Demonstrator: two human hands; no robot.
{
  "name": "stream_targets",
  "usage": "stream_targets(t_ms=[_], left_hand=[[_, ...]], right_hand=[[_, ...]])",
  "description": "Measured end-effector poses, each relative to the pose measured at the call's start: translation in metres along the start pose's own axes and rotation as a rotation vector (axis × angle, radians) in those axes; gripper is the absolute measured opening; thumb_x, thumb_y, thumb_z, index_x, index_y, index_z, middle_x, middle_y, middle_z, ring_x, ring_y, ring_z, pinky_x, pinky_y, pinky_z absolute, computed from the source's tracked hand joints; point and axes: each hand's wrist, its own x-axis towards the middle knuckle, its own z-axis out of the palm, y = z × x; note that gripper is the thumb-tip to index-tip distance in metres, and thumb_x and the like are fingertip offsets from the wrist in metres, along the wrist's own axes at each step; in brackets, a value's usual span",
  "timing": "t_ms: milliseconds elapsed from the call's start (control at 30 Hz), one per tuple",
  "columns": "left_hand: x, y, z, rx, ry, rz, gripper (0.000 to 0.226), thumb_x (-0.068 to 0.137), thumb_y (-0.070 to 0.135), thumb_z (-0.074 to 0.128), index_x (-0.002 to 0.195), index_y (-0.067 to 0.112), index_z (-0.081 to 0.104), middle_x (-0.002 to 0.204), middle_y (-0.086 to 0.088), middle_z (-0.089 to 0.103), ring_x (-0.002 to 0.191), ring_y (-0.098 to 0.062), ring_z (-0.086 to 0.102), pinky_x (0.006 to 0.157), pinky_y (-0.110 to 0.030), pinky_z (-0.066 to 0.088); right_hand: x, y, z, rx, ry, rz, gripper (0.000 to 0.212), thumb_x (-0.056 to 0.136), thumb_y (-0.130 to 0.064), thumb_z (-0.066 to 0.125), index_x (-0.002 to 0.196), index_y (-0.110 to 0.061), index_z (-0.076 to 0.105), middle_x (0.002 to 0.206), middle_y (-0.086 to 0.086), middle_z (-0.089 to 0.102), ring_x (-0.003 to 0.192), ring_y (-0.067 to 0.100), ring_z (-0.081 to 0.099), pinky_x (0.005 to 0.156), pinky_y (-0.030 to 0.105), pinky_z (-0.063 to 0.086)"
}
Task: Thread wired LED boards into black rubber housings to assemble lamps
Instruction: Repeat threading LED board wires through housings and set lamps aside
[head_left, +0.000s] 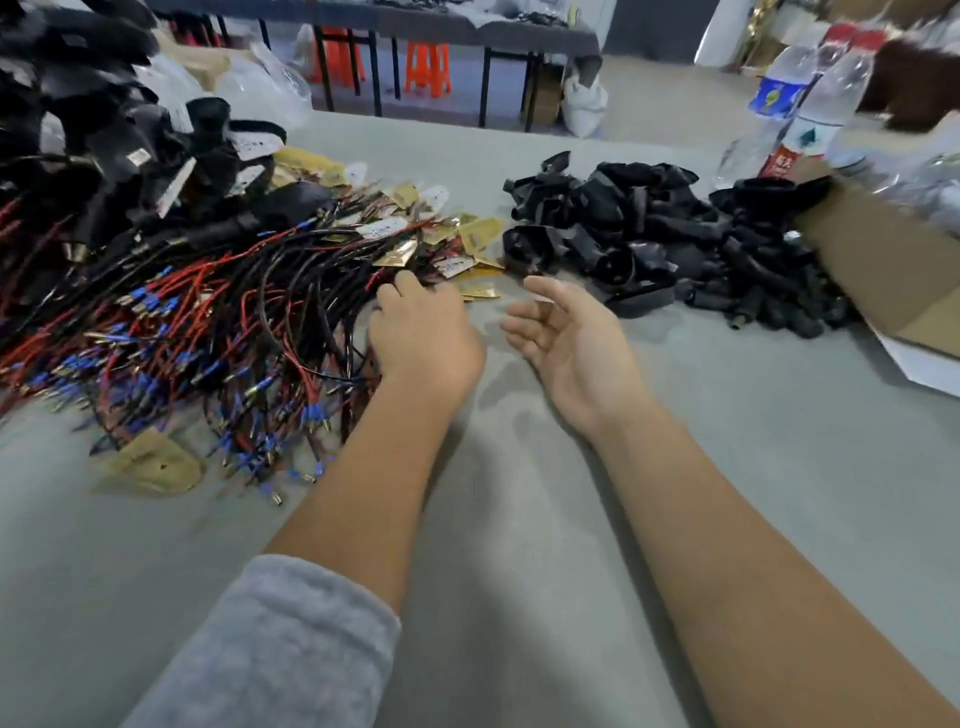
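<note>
A big heap of wired LED boards (249, 312), red and black leads with blue crimp ends and gold boards, covers the left of the grey table. My left hand (423, 332) lies palm down at the heap's right edge, fingers curled into the wires near the gold boards (470, 234); whether they pinch one is hidden. My right hand (566, 338) hovers just right of it, palm turned inward, fingers relaxed and empty. A pile of black rubber housings (670, 244) lies beyond the right hand. Assembled black lamps (104, 140) are stacked at the far left.
An open cardboard box (893, 280) sits at the right edge, with two water bottles (810, 98) behind it. One loose gold board (156, 462) lies near the front left. Another table and orange stools (426, 67) stand in the background.
</note>
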Motion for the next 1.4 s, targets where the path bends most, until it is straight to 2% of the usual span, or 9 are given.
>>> stream_targets(t_ms=[133,300,433,567,700,833,1067,1233,1400], left_hand=[[0.001,-0.011,0.004,-0.011,0.157,0.041,0.026,0.087,0.023,0.052,0.109,0.01,0.059,0.125,-0.018,0.043,0.116,-0.037,0.039,0.087,-0.042,0.037],[0.003,-0.024,0.0,-0.09,0.033,-0.022,0.031,0.093,0.019,0.049,0.123,0.01,0.05,0.128,-0.019,0.042,0.116,-0.038,0.042,0.082,-0.043,0.04],[0.003,-0.026,-0.002,-0.272,0.095,-0.075,0.039,0.098,0.02,0.049,0.134,0.006,0.041,0.131,-0.02,0.049,0.119,-0.039,0.049,0.089,-0.047,0.043],[0.007,-0.03,0.0,-0.394,0.166,-0.118,0.033,0.103,0.024,0.037,0.122,0.003,0.055,0.118,-0.019,0.06,0.107,-0.036,0.056,0.082,-0.043,0.041],[0.005,-0.026,-0.001,-0.439,0.259,0.015,0.03,0.104,0.025,0.033,0.109,0.007,0.057,0.106,-0.011,0.059,0.084,-0.02,0.045,0.07,-0.032,0.027],[-0.002,-0.019,-0.004,-0.584,0.315,0.274,0.026,0.104,0.025,0.038,0.113,0.01,0.058,0.098,-0.003,0.062,0.085,-0.017,0.051,0.068,-0.03,0.031],[-0.004,-0.011,0.001,-0.785,-0.001,0.425,0.02,0.096,0.023,0.058,0.113,0.026,0.069,0.056,0.011,0.05,0.053,-0.002,0.042,0.054,-0.019,0.034],[-0.009,0.002,0.0,-0.854,-0.232,0.518,0.026,0.09,0.021,0.068,0.113,0.033,0.069,0.072,-0.016,0.067,0.056,-0.013,0.051,0.058,-0.036,0.048],[-0.013,0.004,0.001,-0.883,-0.305,0.475,0.025,0.092,0.023,0.066,0.114,0.034,0.069,0.064,0.002,0.064,0.055,-0.008,0.053,0.06,-0.02,0.046]], right_hand=[[0.0,0.002,0.001,-0.055,-0.007,-0.037,0.018,0.101,-0.014,0.041,0.098,-0.007,0.057,0.075,0.01,0.06,0.063,0.019,0.061,0.065,0.025,0.049],[-0.001,0.001,0.0,-0.05,-0.015,-0.035,0.019,0.101,-0.013,0.041,0.096,-0.008,0.058,0.074,0.009,0.06,0.062,0.017,0.061,0.061,0.021,0.049],[-0.003,0.001,0.0,-0.043,-0.025,-0.039,0.019,0.101,-0.013,0.041,0.095,-0.008,0.058,0.073,0.009,0.06,0.061,0.017,0.061,0.061,0.022,0.049],[-0.006,0.0,0.0,-0.047,-0.029,-0.046,0.019,0.101,-0.012,0.04,0.095,-0.007,0.058,0.071,0.008,0.06,0.06,0.017,0.06,0.06,0.022,0.049],[-0.007,-0.002,-0.001,-0.043,-0.038,-0.044,0.019,0.101,-0.012,0.041,0.095,-0.007,0.058,0.072,0.008,0.06,0.061,0.017,0.06,0.06,0.023,0.049],[-0.005,-0.003,-0.004,-0.025,-0.042,-0.003,0.027,0.104,-0.023,0.038,0.108,-0.006,0.058,0.078,0.008,0.061,0.066,0.017,0.061,0.068,0.025,0.049],[-0.003,-0.006,-0.007,0.015,-0.023,0.04,0.035,0.105,-0.035,0.034,0.114,-0.007,0.053,0.088,0.007,0.066,0.066,0.015,0.062,0.065,0.024,0.05],[-0.001,-0.006,-0.01,-0.023,0.078,-0.044,0.018,0.101,-0.012,0.047,0.092,-0.003,0.06,0.069,0.006,0.059,0.058,0.021,0.054,0.055,0.029,0.048],[0.001,-0.007,-0.017,-0.157,0.258,-0.166,0.025,0.103,-0.016,0.042,0.09,-0.009,0.063,0.052,-0.005,0.056,0.042,0.008,0.036,0.041,0.017,0.033]])
